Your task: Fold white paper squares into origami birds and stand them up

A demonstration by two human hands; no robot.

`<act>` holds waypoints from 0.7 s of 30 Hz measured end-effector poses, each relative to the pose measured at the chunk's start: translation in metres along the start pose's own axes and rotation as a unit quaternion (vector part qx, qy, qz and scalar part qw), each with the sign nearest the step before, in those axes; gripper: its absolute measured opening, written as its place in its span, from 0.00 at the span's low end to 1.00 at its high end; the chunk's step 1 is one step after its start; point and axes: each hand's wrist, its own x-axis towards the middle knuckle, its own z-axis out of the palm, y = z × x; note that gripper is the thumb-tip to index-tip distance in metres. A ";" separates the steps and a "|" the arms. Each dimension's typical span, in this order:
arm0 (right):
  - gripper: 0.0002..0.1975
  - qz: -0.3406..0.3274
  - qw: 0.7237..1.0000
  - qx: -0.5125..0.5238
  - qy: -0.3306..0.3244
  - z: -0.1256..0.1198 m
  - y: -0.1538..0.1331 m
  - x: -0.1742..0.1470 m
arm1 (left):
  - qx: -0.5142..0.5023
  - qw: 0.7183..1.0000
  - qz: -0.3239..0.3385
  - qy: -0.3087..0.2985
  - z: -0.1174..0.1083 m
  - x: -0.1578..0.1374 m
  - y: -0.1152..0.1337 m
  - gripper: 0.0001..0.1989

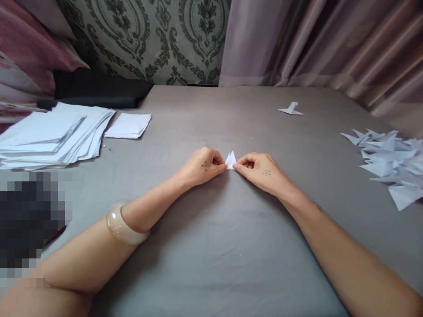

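Observation:
Between my hands is a small white piece of folded paper, with a split pointed top and a wider base. My left hand pinches its lower left corner between thumb and fingertips. On the opposite side, my right hand grips the lower right corner in the same way. Both hands are held low at the middle of the grey-covered table. The fingertips partly hide the paper's corners.
Stacked white sheets lie at the left, beside a smaller stack of square paper. Behind them is a folded black cloth. A single folded paper bird sits far right of centre. Several folded paper pieces are heaped at the right edge.

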 end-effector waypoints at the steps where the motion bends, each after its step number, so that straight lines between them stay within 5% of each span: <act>1: 0.11 0.004 1.000 -0.001 0.002 0.000 -0.001 0.000 | 0.000 1.000 0.001 -0.001 0.000 0.000 0.000 0.10; 21: 0.10 0.018 1.000 -0.015 0.012 0.003 -0.001 0.002 | 0.039 0.999 -0.011 0.012 0.005 0.000 0.001 0.08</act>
